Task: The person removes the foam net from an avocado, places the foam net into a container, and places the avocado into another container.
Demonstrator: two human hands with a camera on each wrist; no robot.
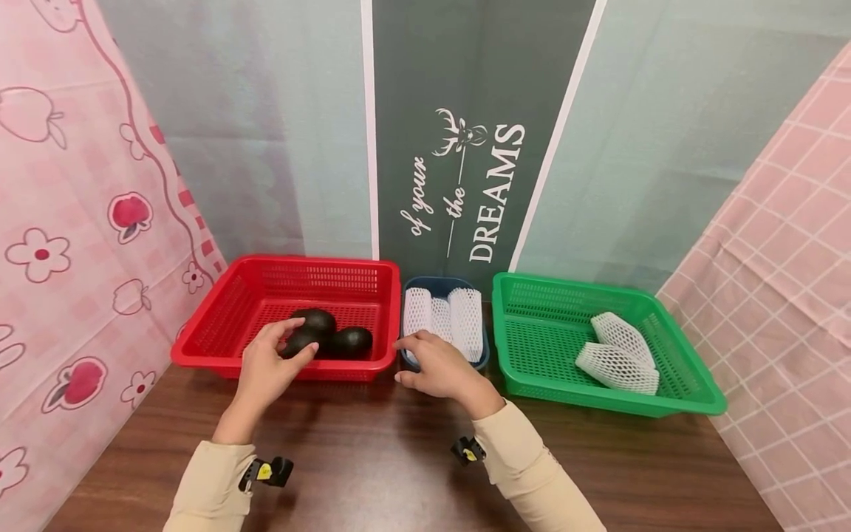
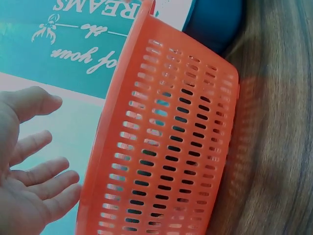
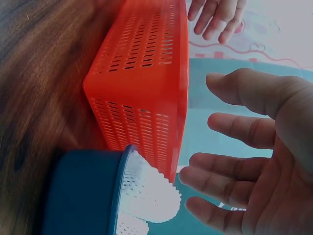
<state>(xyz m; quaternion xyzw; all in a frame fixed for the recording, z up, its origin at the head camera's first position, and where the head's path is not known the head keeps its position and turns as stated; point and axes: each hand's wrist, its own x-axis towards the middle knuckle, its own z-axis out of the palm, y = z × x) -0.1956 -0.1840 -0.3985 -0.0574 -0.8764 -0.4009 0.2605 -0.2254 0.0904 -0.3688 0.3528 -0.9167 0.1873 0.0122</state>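
Observation:
My left hand (image 1: 269, 362) hovers over the front of the red basket (image 1: 346, 367), thumb and fingers spread around the nearest of the dark avocados (image 1: 352, 340). Its grasp is empty; in the left wrist view the fingers (image 2: 54, 171) are parted beside the basket rim. My right hand (image 1: 442, 369) is held above the small blue container (image 3: 80, 196), near the red basket's right corner. Loosely bent and apart, its fingers (image 3: 220, 183) hold nothing. White foam net sleeves (image 1: 467, 321) lie in the blue container, partly hidden by that hand.
To the right stands a green basket (image 1: 545, 347) with two plump white foam nets (image 1: 621, 369) inside. All three containers sit on a brown wooden table (image 1: 372, 458) against a printed cloth backdrop (image 1: 319, 148). Pink patterned cloths (image 1: 60, 295) hang at both sides.

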